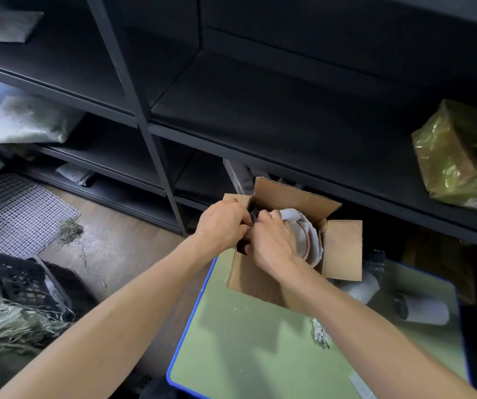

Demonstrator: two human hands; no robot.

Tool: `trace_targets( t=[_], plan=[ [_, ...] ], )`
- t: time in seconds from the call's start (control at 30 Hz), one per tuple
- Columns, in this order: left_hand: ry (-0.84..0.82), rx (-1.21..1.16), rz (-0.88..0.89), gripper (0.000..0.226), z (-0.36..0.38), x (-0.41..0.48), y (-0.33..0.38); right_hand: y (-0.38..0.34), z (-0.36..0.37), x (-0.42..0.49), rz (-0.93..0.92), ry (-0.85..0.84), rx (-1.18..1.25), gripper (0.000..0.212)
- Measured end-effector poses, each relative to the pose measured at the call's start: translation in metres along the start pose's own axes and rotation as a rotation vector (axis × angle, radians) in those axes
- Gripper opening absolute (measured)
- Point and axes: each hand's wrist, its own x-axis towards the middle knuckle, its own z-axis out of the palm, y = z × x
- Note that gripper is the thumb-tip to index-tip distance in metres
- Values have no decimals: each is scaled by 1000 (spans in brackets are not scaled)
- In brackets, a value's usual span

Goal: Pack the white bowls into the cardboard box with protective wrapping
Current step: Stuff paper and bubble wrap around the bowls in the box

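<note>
While a person packs crockery at a green tabletop [245,347], both hands reach into the open cardboard box [343,249] standing at the tabletop's twelve o'clock edge, in front of dark shelving [260,110]. The white bowls [307,240] stand on edge against the box's three o'clock wall, swathed in white wrapping paper [289,216] that rises above their rims. The left hand [222,223] and right hand [271,240] meet at the nine o'clock side of the box, knuckles up and fingers curled down over a dark bundle [253,218]. Their tips are hidden, so it cannot be told whether they grip it or only press on it, nor what the bundle is. The step appears to be settling filler or another item into the gap beside the bowls. Doing it well likely means easing it straight down, keeping the paper between it and the bowls, and leaving no slack for the bowls to tip toward nine o'clock. A white roll [421,309] lies on the tabletop at the box's four o'clock, and a yellow-wrapped parcel [461,156] sits on the shelving at two o'clock.
</note>
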Motion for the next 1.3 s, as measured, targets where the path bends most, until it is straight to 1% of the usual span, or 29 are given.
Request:
trace_targets(
  t=[0.07, 0.17, 0.33, 0.43, 0.53, 0.67, 0.8, 0.93, 1.07, 1.13, 1.23, 1.3],
  plan=[
    [-5, -41, -7, 25, 1, 1, -1, -4, 3, 3, 82, -38, 14, 31],
    [27, -82, -30, 27, 8, -1, -1, -9, 6, 4, 143, -41, 6, 31],
    [85, -100, -34, 29, 17, -3, -3, -13, 5, 5, 164, -51, 33, 30],
    [97, -92, -36, 29, 15, -4, -3, -11, 1, 3, 157, -62, 112, 36],
    [101, -49, -37, 28, 14, -4, -2, -11, 0, 4, 148, -58, 140, 36],
    [42, 57, -38, 26, 13, -2, -1, -10, -2, -2, 184, -12, 220, 29],
    [11, 190, -20, 20, 13, 2, 5, -6, 1, -7, 202, 12, 263, 32],
    [2, 230, 11, 21, 16, 2, 4, -2, 6, -7, 180, 35, 270, 32],
    [57, 204, 50, 24, 20, -6, -4, 5, 14, -3, 165, 25, 283, 17],
    [55, 221, 85, 27, 19, -12, -6, 10, 15, -6, 107, 106, 266, 13],
    [88, 284, 164, 29, 21, -26, -6, 20, 8, -11, -57, 332, 152, 12],
    [122, 270, 195, 29, 26, -35, -6, 24, 2, -9, -159, 381, 48, 14]
  ],
)
